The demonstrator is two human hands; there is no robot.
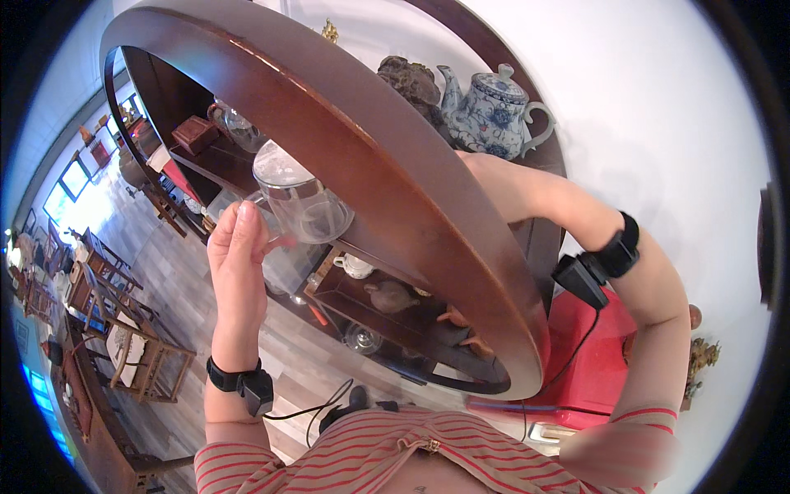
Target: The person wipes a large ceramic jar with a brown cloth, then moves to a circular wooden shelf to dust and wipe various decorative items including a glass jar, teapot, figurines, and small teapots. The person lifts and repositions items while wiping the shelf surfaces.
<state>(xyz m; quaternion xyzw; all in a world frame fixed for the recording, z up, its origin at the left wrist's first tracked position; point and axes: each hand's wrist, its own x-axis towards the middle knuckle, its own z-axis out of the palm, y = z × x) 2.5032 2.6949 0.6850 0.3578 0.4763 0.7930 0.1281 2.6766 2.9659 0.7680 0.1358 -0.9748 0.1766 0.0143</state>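
Observation:
My left hand point(237, 247) grips the handle of a clear glass cup point(308, 210), raised beside the open side of a round dark wooden display shelf point(395, 179). My right forearm reaches behind the shelf's thick rim, which hides the right hand. Near that forearm, a blue-and-white porcelain teapot point(494, 114) stands beside a dark rock ornament point(410, 83). Inside the shelf, a small reddish-brown box point(195, 134) sits near a glass vessel point(237, 126). Lower down are a white teapot point(355, 265) and a brown clay teapot point(392, 297).
A red box or cabinet point(586, 352) stands right of the shelf against the white wall. A glass lid or dish point(362, 338) lies low in the shelf. Wooden chairs point(145, 358) and a long table point(92, 414) are at the left. Cables hang from both wrist devices.

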